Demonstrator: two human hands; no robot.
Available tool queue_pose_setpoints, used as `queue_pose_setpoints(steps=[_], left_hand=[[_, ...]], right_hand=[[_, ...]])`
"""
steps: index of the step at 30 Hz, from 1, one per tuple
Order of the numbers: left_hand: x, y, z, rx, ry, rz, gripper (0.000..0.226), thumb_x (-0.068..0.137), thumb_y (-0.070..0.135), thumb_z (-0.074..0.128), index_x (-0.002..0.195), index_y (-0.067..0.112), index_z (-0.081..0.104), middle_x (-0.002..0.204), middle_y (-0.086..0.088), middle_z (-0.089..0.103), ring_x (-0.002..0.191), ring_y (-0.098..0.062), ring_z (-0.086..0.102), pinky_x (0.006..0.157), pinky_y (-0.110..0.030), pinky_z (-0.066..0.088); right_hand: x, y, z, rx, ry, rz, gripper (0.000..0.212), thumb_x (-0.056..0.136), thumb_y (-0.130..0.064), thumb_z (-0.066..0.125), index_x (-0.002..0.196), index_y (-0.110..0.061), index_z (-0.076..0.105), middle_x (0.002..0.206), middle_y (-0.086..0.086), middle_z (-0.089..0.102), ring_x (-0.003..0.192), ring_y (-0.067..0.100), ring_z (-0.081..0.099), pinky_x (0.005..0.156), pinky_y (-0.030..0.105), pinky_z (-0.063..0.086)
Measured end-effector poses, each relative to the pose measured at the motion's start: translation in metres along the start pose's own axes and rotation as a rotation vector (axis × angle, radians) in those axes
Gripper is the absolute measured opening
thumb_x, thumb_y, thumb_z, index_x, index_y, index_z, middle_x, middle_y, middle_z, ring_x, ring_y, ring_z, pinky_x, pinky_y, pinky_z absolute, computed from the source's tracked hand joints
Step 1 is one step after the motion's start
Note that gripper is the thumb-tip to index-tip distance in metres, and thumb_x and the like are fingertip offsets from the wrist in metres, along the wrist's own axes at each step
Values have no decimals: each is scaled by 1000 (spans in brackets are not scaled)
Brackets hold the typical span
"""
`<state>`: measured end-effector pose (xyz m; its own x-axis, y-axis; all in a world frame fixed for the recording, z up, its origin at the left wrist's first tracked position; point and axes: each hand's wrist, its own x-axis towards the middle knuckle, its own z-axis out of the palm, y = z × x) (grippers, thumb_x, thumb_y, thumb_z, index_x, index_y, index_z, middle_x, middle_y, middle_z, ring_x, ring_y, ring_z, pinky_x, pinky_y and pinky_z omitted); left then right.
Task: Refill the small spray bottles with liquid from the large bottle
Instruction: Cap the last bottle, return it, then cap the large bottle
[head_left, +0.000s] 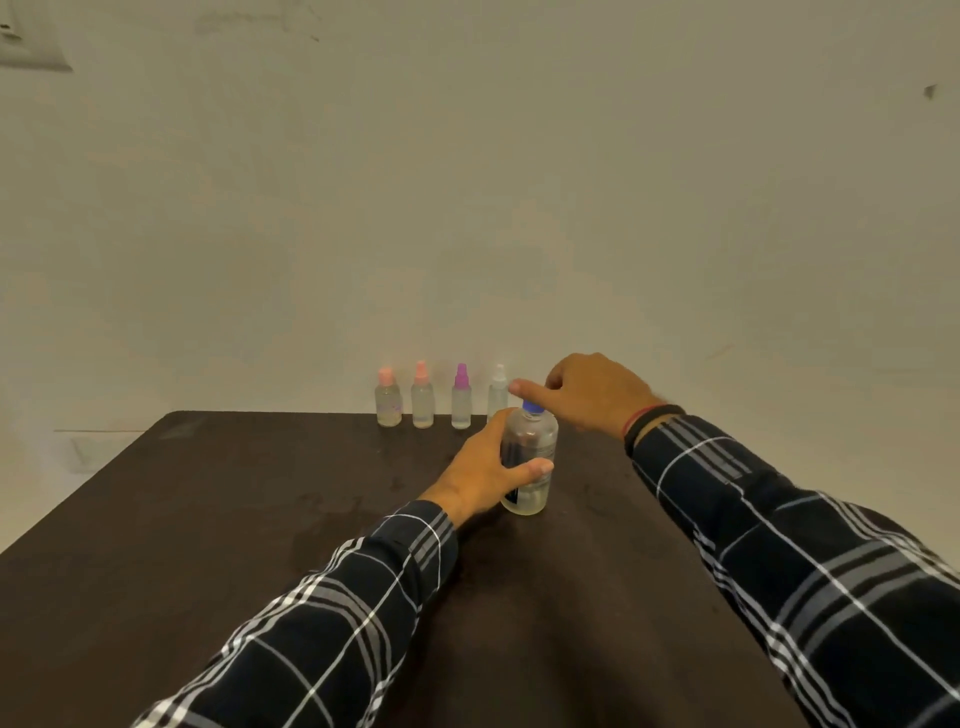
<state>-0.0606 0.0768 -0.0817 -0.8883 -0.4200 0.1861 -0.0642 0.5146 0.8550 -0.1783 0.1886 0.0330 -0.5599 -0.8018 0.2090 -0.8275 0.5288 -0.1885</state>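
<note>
The large clear bottle (535, 457) with a blue cap (533, 407) stands upright on the dark table (260, 519). My left hand (488, 470) grips its body from the left, thumb across the front. My right hand (592, 392) hovers just above and right of the cap, index finger stretched out to the left, other fingers loosely curled, holding nothing. Along the table's far edge stand several small spray bottles: a pink-capped one (388, 397), a pink-nozzled one (422, 395), a purple-nozzled one (461, 397) and a white-nozzled one (497, 392), partly hidden behind my right index finger.
A plain wall rises directly behind the table's far edge. A light switch plate (31, 49) sits on the wall at the upper left. My plaid sleeves cross the near half of the table.
</note>
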Motion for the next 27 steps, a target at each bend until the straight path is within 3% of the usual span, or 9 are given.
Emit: queue_pose_setpoints(steps=[2, 4, 7, 11, 15, 19, 22, 25, 27], left_hand=[[1, -2, 0, -4, 5, -2, 77, 84, 46, 78, 147, 31, 37, 139, 11, 56, 125, -9, 54, 107, -32, 43], [2, -2, -1, -1, 6, -3, 79, 83, 48, 77, 149, 32, 35, 142, 9, 55, 127, -11, 53, 108, -33, 43], [4, -3, 0, 3, 4, -9, 77, 84, 48, 77, 147, 33, 35, 142, 7, 54, 127, -12, 52, 109, -36, 43], [3, -4, 1, 2, 6, -6, 76, 84, 47, 76, 147, 33, 36, 140, 7, 55, 127, -15, 53, 110, -38, 44], [3, -4, -1, -5, 0, -19, 77, 84, 49, 76, 147, 34, 35, 142, 8, 54, 129, -14, 53, 111, -39, 44], [-1, -2, -1, -23, -4, -14, 73, 82, 47, 78, 144, 34, 40, 137, 12, 57, 125, -7, 55, 110, -37, 45], [2, -2, -1, 43, 31, 0, 58, 81, 52, 78, 131, 39, 50, 131, 10, 55, 120, -5, 56, 106, -35, 48], [3, 6, -4, 73, 40, 6, 52, 83, 45, 80, 128, 32, 58, 118, 12, 63, 104, 5, 61, 91, -17, 52], [6, 6, -2, 55, 45, 24, 47, 85, 33, 80, 127, 27, 60, 112, 18, 61, 93, 14, 59, 77, -4, 46]], right_hand=[[-3, 4, -2, 244, -85, 7, 61, 82, -79, 48, 111, -28, 63, 97, -4, 68, 73, 10, 68, 75, 32, 59], [-3, 8, -7, 337, -163, -141, 49, 90, -56, 62, 133, -35, 54, 119, -7, 63, 89, 7, 65, 87, 32, 57], [1, 9, -10, 298, -208, -239, 30, 95, -28, 65, 125, -33, 65, 124, -7, 63, 98, 5, 60, 88, 23, 48], [8, 1, -16, 191, -211, -210, 23, 90, -31, 72, 113, -28, 73, 113, -4, 69, 98, 8, 61, 82, 21, 45], [7, -6, -13, 130, -125, -155, 31, 87, -39, 72, 112, -21, 73, 106, -3, 70, 95, 11, 63, 85, 26, 51], [-9, 19, 11, 410, -110, -64, 44, 96, -49, 56, 132, -25, 60, 122, -8, 63, 110, 12, 61, 100, 35, 50], [-30, 48, 38, 615, -145, 79, 38, 100, -28, 53, 137, -22, 53, 132, 0, 62, 113, 13, 61, 101, 40, 52], [-47, 51, 70, 583, -283, 99, 59, 88, -29, 70, 141, -25, 46, 133, -5, 59, 118, 12, 60, 100, 33, 52], [-51, 40, 86, 687, -212, 127, 60, 81, -32, 79, 132, -30, 48, 121, -12, 61, 112, 9, 61, 88, 20, 50]])
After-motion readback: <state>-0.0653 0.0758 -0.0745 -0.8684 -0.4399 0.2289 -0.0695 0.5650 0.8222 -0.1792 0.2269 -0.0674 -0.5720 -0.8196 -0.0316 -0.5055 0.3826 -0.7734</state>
